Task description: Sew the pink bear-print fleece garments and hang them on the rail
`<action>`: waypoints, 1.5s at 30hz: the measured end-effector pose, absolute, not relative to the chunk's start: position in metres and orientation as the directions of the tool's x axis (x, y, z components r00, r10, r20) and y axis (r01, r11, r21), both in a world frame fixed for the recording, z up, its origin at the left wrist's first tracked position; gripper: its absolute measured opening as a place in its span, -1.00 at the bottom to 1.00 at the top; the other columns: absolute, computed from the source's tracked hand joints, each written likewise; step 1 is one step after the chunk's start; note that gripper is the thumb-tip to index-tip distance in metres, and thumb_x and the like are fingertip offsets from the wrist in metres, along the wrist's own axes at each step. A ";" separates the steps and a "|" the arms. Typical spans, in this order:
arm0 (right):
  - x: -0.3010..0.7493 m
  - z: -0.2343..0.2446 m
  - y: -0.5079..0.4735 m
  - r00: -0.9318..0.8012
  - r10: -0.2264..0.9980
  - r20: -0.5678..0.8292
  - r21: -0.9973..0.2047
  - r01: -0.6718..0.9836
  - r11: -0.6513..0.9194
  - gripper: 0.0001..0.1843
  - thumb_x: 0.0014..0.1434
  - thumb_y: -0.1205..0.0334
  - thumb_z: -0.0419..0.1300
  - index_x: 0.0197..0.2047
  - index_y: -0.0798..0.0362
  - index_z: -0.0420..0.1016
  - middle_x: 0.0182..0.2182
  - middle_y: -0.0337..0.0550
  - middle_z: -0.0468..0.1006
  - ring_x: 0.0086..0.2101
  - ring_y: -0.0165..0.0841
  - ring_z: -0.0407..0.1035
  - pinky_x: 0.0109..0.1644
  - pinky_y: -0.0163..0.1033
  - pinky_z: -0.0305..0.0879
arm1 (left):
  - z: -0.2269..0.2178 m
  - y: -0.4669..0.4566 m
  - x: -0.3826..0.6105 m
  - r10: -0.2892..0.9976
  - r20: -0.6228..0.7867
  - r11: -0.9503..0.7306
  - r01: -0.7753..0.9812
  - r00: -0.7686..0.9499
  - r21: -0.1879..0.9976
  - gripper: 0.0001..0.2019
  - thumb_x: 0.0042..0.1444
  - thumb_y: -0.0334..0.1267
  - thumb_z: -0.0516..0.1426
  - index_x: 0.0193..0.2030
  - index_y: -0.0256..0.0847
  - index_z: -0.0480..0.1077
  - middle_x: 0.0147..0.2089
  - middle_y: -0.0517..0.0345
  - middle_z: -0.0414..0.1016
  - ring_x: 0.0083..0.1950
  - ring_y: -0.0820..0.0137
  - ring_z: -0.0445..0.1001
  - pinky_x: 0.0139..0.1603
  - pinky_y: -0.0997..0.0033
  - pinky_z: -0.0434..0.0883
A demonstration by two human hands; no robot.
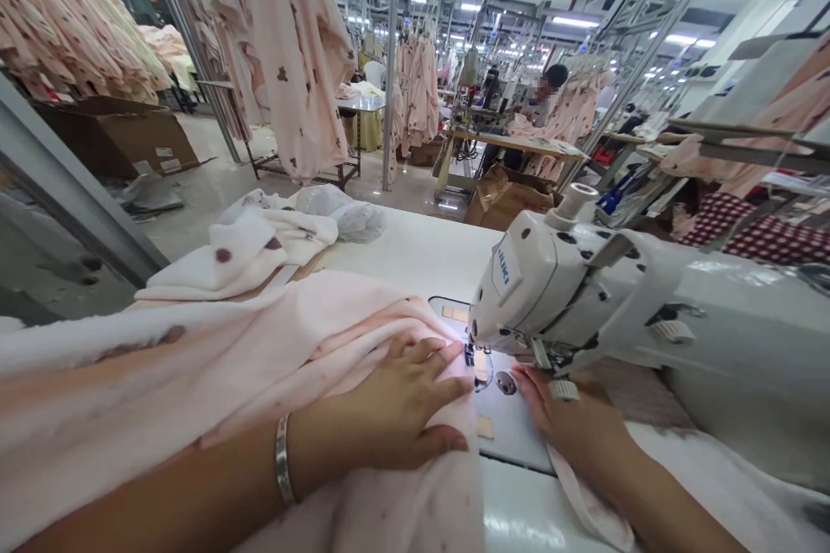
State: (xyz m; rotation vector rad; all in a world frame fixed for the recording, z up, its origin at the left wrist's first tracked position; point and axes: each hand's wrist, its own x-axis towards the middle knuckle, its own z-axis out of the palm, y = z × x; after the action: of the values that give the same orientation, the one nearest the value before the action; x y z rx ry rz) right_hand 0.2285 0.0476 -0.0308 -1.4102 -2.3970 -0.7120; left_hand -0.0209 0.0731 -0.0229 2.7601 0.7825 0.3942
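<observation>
My left hand (402,393) lies flat, fingers spread, on pale pink fleecy fabric (324,315) with brown spots. Its fingertips are just left of the presser foot (469,353) of a white sewing machine (551,285), and the fabric's edge reaches the foot. On the other side of the needle, my right hand (577,419) rests low by the metal plate (519,428), its visible fingers stretched out. The machine head partly hides that hand. Pink fabric (590,501) hangs down beside and below it.
Behind the fabric, a white spotted bundle (252,242) and a clear plastic bag (343,212) lie on the white table (428,238). Pink garments (295,52) hang beyond. Cardboard boxes (117,134) stand on the floor. A person (548,95) sits at another workstation.
</observation>
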 end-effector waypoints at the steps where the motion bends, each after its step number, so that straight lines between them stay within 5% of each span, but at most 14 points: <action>1: 0.228 -0.030 0.048 -0.495 0.730 0.472 0.273 0.869 0.412 -0.73 0.18 0.39 -0.01 -0.37 0.08 0.52 -0.54 -0.11 0.53 -0.50 -0.29 0.41 -0.36 -0.24 0.23 | -0.023 0.074 -0.021 0.531 0.196 -0.833 0.465 0.824 0.298 -0.53 0.17 0.11 -0.04 0.14 -0.05 0.19 0.24 -0.03 0.11 0.19 0.06 0.12 0.15 -0.04 0.01; 6: 0.218 -0.018 0.032 -0.585 0.636 0.503 0.227 0.799 0.557 -0.74 0.20 0.34 -0.04 -0.27 0.06 0.48 -0.43 -0.08 0.56 -0.44 -0.28 0.42 -0.38 -0.22 0.27 | -0.014 0.063 -0.015 0.511 0.244 -0.859 0.475 0.825 0.193 -0.70 0.19 -0.02 0.03 -0.03 -0.13 0.31 0.10 0.01 0.27 0.08 0.12 0.21 0.04 0.03 0.11; 9: 0.201 -0.018 0.013 -0.757 0.490 0.432 0.096 0.579 0.810 -0.75 0.22 0.35 -0.04 -0.22 -0.01 0.46 -0.35 -0.19 0.57 -0.34 -0.37 0.43 -0.29 -0.26 0.30 | -0.009 0.049 -0.012 0.467 0.172 -0.881 0.440 0.867 0.174 -0.96 0.15 -0.33 0.07 -0.26 -0.19 0.34 -0.18 0.16 0.39 -0.16 0.28 0.31 -0.11 0.18 0.19; 12: 0.185 -0.027 0.001 -0.781 0.431 0.452 -0.048 0.461 0.886 -0.78 0.22 0.37 -0.01 -0.23 0.02 0.47 -0.35 -0.23 0.57 -0.28 -0.40 0.42 -0.22 -0.28 0.30 | -0.012 0.044 -0.012 0.468 0.140 -0.876 0.436 0.873 0.207 -0.91 0.11 -0.40 0.09 -0.23 -0.20 0.32 -0.21 0.19 0.39 -0.19 0.32 0.31 -0.13 0.24 0.20; 26: 0.183 -0.027 0.004 -0.743 0.491 0.456 -0.064 0.522 0.850 -0.78 0.21 0.44 0.00 -0.24 0.15 0.47 -0.25 -0.07 0.56 -0.16 -0.31 0.39 -0.17 -0.20 0.34 | -0.028 0.074 -0.010 0.466 0.275 -0.882 0.417 0.841 0.221 -0.83 0.25 -0.27 -0.02 -0.07 -0.15 0.31 -0.03 0.15 0.39 -0.06 0.31 0.29 -0.03 0.21 0.15; 39: 0.188 -0.026 0.008 -0.728 0.522 0.445 -0.054 0.560 0.827 -0.77 0.20 0.45 -0.02 -0.22 0.16 0.47 -0.20 -0.05 0.56 -0.13 -0.29 0.39 -0.12 -0.16 0.36 | -0.031 0.093 -0.008 0.444 0.313 -0.895 0.400 0.839 0.197 -0.82 0.27 -0.26 -0.03 -0.17 -0.13 0.39 -0.08 0.17 0.40 -0.10 0.37 0.31 -0.06 0.26 0.19; 45: 0.190 -0.025 0.026 -0.696 0.587 0.413 -0.072 0.618 0.783 -0.74 0.14 0.51 0.01 -0.15 0.18 0.44 -0.18 -0.02 0.54 -0.12 -0.23 0.38 -0.16 -0.13 0.39 | -0.032 0.115 -0.003 0.496 0.373 -0.866 0.418 0.784 0.274 -0.81 0.25 -0.28 -0.01 -0.29 -0.19 0.40 -0.18 0.18 0.41 -0.17 0.41 0.31 -0.08 0.32 0.19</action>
State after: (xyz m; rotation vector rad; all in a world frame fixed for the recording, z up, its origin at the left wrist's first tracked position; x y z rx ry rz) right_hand 0.1897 0.0256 -0.0247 -0.9092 -2.5562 -0.0999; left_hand -0.0028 0.1146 -0.0316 2.7980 0.7230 0.6578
